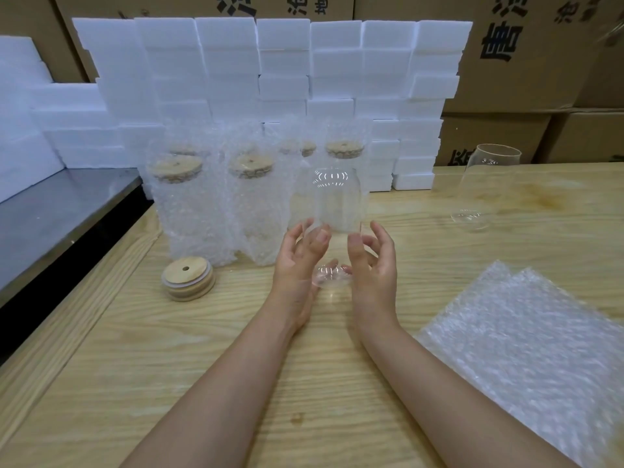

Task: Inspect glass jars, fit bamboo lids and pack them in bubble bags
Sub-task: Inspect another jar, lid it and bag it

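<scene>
The person holds a clear glass jar (337,211) in the air over the middle of the wooden worktop (202,349). The jar stands roughly upright between the two hands, and its glass is too transparent to tell which end is up. The left hand (299,256) curls its fingers and thumb round the jar's lower left side. The right hand (374,261) grips the lower right side, thumb in front and fingers behind.

Toward the far edge of the worktop, left of the held jar, stand several wrapped jars (190,211) in bubble bags, their bamboo lids showing through the wrap. A small stack of bamboo lids (188,278), the top one with a hole in its centre, lies on the worktop just in front of them.

A second bare glass jar (488,187) stands near the far right edge, well apart from the hands. A pile of flat bubble bags (526,349) lies at the near right corner.

White foam blocks (270,79) are stacked along the back, with cardboard boxes (526,55) behind them. A steel surface (50,214) adjoins the worktop's left edge.
</scene>
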`<move>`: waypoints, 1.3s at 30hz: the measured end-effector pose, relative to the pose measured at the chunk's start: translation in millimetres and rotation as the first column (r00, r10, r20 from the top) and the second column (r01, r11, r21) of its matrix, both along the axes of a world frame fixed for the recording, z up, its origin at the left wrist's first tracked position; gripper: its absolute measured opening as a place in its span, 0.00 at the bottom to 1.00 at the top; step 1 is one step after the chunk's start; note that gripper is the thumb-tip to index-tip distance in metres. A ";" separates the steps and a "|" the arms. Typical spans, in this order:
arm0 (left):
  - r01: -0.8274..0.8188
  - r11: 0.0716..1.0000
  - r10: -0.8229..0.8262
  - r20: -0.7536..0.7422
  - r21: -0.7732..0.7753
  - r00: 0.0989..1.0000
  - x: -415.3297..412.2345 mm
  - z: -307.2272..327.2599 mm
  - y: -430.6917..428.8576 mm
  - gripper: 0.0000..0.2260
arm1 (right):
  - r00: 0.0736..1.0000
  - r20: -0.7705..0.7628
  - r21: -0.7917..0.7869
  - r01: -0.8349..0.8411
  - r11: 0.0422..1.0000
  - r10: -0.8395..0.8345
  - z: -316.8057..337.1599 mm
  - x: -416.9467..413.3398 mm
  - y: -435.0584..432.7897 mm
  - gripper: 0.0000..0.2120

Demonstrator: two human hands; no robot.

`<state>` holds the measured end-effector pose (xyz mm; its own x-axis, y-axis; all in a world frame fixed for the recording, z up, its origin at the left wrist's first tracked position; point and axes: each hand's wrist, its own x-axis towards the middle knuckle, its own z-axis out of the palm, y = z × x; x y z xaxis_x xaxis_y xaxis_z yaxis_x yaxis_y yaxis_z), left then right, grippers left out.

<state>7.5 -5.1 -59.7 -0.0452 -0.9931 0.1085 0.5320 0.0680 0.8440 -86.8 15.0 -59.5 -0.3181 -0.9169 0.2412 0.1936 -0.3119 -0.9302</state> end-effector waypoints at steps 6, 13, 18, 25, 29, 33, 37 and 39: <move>-0.023 0.998 0.024 0.032 -0.051 0.999 -4.0 0.4 -0.1 0.46 | 0.994 -0.091 -0.012 -0.056 0.998 0.055 -2.3 -0.2 -2.6 0.29; -0.052 0.999 0.052 -0.008 -0.003 0.999 0.5 -0.1 -3.4 0.23 | 0.979 0.146 0.023 -0.145 0.989 0.140 -0.8 -0.5 -5.2 0.36; 0.022 0.996 -0.016 -0.080 0.084 0.997 1.9 3.0 -3.3 0.30 | 0.956 0.214 0.003 -0.206 0.979 0.201 -1.7 -1.3 -5.7 0.20; 0.079 0.995 -0.083 0.069 0.056 0.994 0.2 3.3 -1.0 0.30 | 0.937 0.262 0.028 -0.248 0.968 0.233 1.2 -3.0 -5.9 0.09; 0.019 0.999 -0.020 0.028 0.049 0.999 -0.9 8.9 3.4 0.31 | 0.961 0.198 0.035 -0.205 0.978 0.194 0.9 -2.0 -6.0 0.13; -0.069 0.997 0.070 -0.003 0.037 0.998 -2.2 7.0 4.1 0.32 | 0.997 0.054 0.033 -0.058 0.998 0.057 3.1 -3.9 -4.9 0.22; -0.162 0.987 0.162 0.025 -0.014 0.986 -1.2 -1.0 -0.2 0.21 | 0.996 -0.084 -0.029 -0.027 0.999 0.025 3.4 -5.9 -2.8 0.21; -0.181 0.983 0.182 0.039 -0.041 0.982 -0.7 -3.7 -1.4 0.20 | 0.987 -0.154 -0.060 -0.044 0.997 0.035 2.3 -4.3 -1.9 0.27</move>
<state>6.8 -6.6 -63.4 0.1302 -0.9804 0.1478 0.4719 0.1923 0.8604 -91.1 13.1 -57.2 -0.2369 -0.9093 0.3422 0.0644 -0.3662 -0.9283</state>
